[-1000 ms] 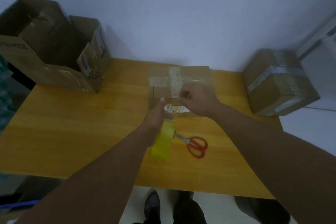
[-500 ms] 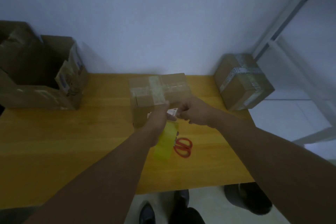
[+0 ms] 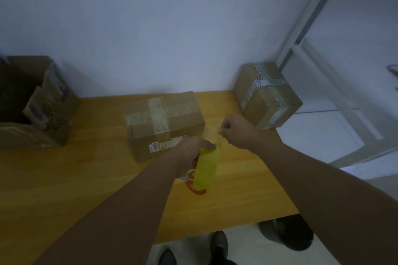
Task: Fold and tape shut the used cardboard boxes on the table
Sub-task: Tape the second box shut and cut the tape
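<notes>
curled round the yellow tape roll [image 3: 206,171], left hand [image 3: 189,154] sits mid-frame; right hand [image 3: 238,131] seems to pinch its faint tape end [image 3: 216,136]. middle box [image 3: 168,122] just behind, scissors [image 3: 197,191] beneath. open box [image 3: 43,112] at left edge, sealed box [image 3: 267,94] on the table [image 3: 64,178] at its far right corner; bare wood lower left.

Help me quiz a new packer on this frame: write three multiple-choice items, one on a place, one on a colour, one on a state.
1. Where do the scissors lie?
A) on top of a box
B) on the table, partly behind the tape roll
C) on the floor

2. What colour is the tape roll?
A) blue
B) white
C) yellow

3. The box at the far left is:
A) open
B) taped shut
C) flattened

Answers:
1 B, their red handles show on the wood below the roll.
2 C, the roll that the left hand grips is yellow.
3 A, its flaps stand up and its dark inside shows.
</notes>
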